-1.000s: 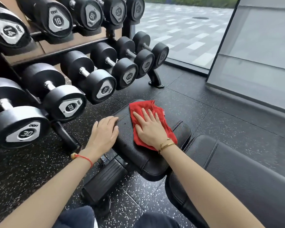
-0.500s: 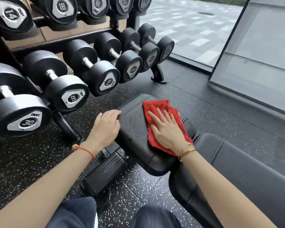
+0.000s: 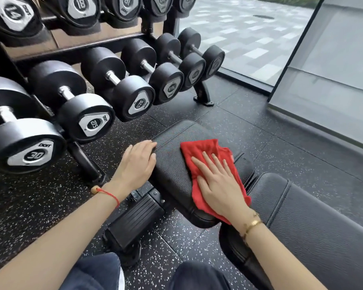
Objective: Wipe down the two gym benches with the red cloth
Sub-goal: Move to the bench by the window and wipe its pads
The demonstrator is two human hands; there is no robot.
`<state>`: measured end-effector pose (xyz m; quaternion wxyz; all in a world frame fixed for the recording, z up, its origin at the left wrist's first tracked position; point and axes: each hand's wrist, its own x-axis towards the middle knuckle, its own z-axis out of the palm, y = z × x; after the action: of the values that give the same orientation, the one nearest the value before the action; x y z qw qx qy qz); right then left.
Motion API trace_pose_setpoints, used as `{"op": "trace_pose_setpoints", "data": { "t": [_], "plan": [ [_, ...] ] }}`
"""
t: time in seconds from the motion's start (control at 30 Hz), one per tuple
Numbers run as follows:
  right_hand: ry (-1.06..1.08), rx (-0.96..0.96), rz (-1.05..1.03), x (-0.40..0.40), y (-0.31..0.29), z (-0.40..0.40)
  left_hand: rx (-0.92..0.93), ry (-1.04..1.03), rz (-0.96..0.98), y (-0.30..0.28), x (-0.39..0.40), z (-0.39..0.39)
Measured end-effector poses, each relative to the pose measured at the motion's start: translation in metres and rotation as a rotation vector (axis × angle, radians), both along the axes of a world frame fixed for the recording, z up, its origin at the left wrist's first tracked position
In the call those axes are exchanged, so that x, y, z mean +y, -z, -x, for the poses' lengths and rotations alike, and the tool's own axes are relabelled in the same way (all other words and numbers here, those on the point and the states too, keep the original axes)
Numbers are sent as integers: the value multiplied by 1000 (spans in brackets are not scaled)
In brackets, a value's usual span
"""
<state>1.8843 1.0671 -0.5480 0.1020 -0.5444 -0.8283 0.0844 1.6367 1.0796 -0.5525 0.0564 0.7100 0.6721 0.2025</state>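
A black padded bench seat (image 3: pixel 172 162) lies in front of me, with the bench's longer back pad (image 3: pixel 314 222) running off to the lower right. The red cloth (image 3: pixel 199 149) is spread over the right side of the seat. My right hand (image 3: pixel 218 183) presses flat on the cloth, fingers straight and spread. My left hand (image 3: pixel 137 164) rests on the seat's left edge, fingers laid over the rim. Only one bench is in view.
A dumbbell rack (image 3: pixel 203 95) with several black dumbbells (image 3: pixel 92 116) stands close on the left. The black bench foot pad (image 3: pixel 134 222) sits below the seat. Speckled rubber floor (image 3: pixel 249 122) stretches ahead to a glass wall (image 3: pixel 333 80) at the right.
My right hand has slid the red cloth from the seat's middle toward its right side. My left hand has stayed on the left edge. The view has shifted slightly.
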Motion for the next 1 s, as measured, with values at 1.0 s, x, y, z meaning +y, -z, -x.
{"op": "trace_pose_setpoints", "data": {
  "t": [1.0],
  "plan": [
    [202, 66, 41, 9, 7, -41, 95, 2, 51, 2, -6, -10]
  ]
}}
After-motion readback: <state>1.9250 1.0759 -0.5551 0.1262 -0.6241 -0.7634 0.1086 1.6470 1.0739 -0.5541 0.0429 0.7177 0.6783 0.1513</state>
